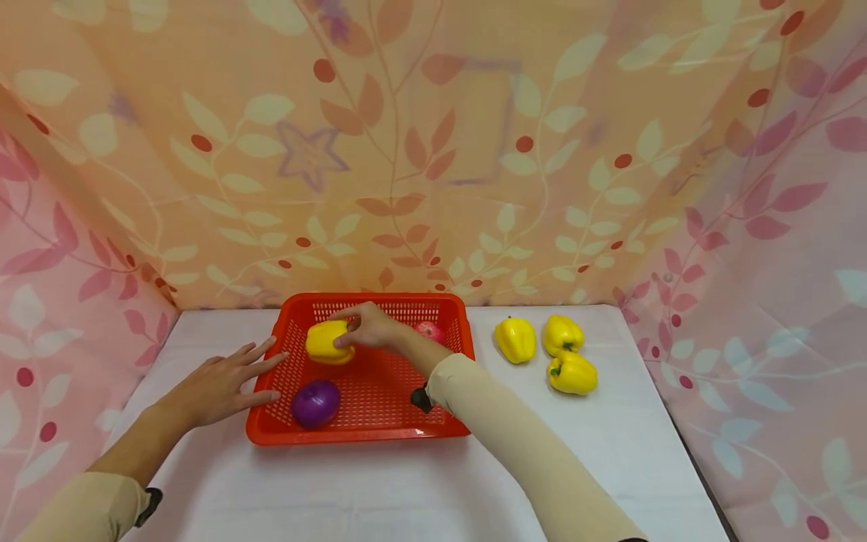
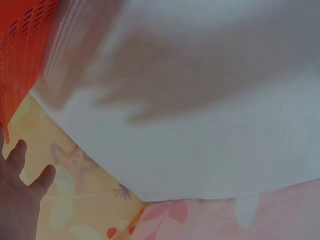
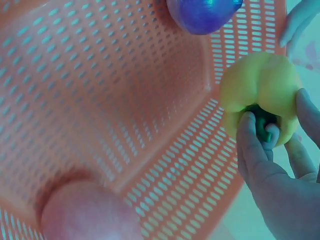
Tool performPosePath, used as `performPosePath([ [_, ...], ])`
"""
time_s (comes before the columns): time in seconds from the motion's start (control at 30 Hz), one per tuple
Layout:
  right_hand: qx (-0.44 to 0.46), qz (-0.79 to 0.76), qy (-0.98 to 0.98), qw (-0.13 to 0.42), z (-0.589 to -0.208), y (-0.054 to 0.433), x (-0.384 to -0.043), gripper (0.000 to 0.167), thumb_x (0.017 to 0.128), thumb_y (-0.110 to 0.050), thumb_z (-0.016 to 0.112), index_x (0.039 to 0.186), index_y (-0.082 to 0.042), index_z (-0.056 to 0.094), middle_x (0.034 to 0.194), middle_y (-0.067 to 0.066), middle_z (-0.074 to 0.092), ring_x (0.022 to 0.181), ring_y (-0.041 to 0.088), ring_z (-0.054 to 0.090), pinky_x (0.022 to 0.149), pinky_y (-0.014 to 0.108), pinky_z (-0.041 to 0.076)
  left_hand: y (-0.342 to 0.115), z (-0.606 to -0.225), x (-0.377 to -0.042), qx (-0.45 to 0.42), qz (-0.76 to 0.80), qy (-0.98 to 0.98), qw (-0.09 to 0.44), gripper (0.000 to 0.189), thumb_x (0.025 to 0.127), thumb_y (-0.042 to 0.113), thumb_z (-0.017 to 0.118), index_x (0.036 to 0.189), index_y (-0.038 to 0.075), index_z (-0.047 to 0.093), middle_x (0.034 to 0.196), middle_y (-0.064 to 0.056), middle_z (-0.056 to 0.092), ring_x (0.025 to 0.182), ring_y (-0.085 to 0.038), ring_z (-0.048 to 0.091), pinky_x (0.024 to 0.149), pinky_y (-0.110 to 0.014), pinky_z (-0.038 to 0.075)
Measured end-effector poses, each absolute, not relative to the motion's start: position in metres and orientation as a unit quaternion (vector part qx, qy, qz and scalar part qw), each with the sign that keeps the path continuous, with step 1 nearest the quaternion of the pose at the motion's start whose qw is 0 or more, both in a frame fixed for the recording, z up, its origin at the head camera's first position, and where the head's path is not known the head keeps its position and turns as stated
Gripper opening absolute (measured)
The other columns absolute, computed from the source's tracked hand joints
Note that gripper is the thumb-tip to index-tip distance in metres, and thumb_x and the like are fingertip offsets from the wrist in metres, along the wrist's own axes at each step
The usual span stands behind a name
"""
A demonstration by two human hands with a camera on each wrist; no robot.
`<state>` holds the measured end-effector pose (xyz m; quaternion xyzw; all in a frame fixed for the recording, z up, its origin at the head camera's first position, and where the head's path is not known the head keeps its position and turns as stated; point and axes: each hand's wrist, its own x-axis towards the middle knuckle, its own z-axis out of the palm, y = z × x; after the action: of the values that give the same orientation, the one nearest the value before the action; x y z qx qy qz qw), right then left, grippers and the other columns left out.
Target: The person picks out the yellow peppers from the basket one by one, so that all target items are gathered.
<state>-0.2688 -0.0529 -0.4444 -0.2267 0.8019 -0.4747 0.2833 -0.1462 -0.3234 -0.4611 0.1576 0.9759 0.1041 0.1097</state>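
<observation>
My right hand (image 1: 369, 329) grips a yellow bell pepper (image 1: 328, 342) by its stem end, over the back left of a red plastic basket (image 1: 359, 435). In the right wrist view the fingers and thumb lie around the green stem of the pepper (image 3: 260, 82). The left hand (image 1: 226, 382) is beside the basket's left rim, fingers spread and nothing held. A glossy round purple vegetable (image 1: 315, 403) sits in the basket's front left corner. At the back right, a round pinkish-red fruit (image 1: 430, 331) is partly hidden by the right forearm.
To the right of the basket, three more yellow bell peppers (image 1: 516, 340) lie on the white tabletop (image 1: 542, 452). Floral cloth (image 1: 433, 150) hangs behind the table and along both sides. The basket has slotted walls and a raised rim.
</observation>
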Motion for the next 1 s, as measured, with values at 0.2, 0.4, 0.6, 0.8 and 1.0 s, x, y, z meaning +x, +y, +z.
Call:
performPosePath([
  [0.2,-0.264,-0.452,0.812,0.259,-0.425,-0.030,-0.266,0.053,0.089,-0.011,0.076,0.139,-0.011,0.060,0.105,0.007,0.065,0.092,0.017,0.062,0.075,0.023,0.053,-0.324,-0.459,-0.146,0.158,0.103,0.976,0.105,0.080,0.089,0.067,0.057,0.153,0.021,0.042,0.161,-0.016,0.029,0.141,-0.053,0.027,0.101,-0.077,0.029],
  [0.4,-0.286,-0.464,0.802,0.243,-0.417,-0.003,-0.260,0.053,0.089,-0.011,0.076,0.139,-0.010,0.059,0.101,0.006,0.065,0.088,0.017,0.061,0.076,0.022,0.053,-0.323,-0.459,-0.145,0.160,0.108,0.975,0.106,0.080,0.088,0.066,0.058,0.152,0.020,0.043,0.160,-0.017,0.029,0.140,-0.053,0.027,0.100,-0.077,0.029],
  [0.6,-0.300,-0.469,0.804,0.210,-0.409,0.036,-0.252,0.052,0.089,-0.013,0.076,0.138,-0.011,0.060,0.107,0.004,0.064,0.091,0.019,0.057,0.080,0.024,0.052,-0.323,-0.461,-0.144,0.166,0.113,0.975,0.097,0.079,0.089,0.065,0.058,0.152,0.020,0.043,0.161,-0.016,0.029,0.141,-0.052,0.028,0.100,-0.077,0.029],
  [0.8,-0.297,-0.480,0.801,0.200,-0.403,0.080,-0.242,0.053,0.089,-0.014,0.076,0.140,-0.011,0.058,0.110,0.007,0.063,0.093,0.022,0.058,0.083,0.027,0.052,-0.324,-0.461,-0.143,0.171,0.113,0.975,0.089,0.079,0.089,0.065,0.058,0.151,0.019,0.044,0.160,-0.016,0.031,0.140,-0.052,0.029,0.100,-0.076,0.031],
  [1.0,-0.296,-0.484,0.803,0.181,-0.400,0.122,-0.234,0.055,0.089,-0.013,0.076,0.140,-0.007,0.056,0.111,0.011,0.062,0.096,0.024,0.061,0.088,0.032,0.053,-0.325,-0.462,-0.144,0.175,0.105,0.975,0.083,0.078,0.090,0.065,0.057,0.151,0.018,0.044,0.160,-0.016,0.030,0.140,-0.052,0.030,0.099,-0.075,0.032],
])
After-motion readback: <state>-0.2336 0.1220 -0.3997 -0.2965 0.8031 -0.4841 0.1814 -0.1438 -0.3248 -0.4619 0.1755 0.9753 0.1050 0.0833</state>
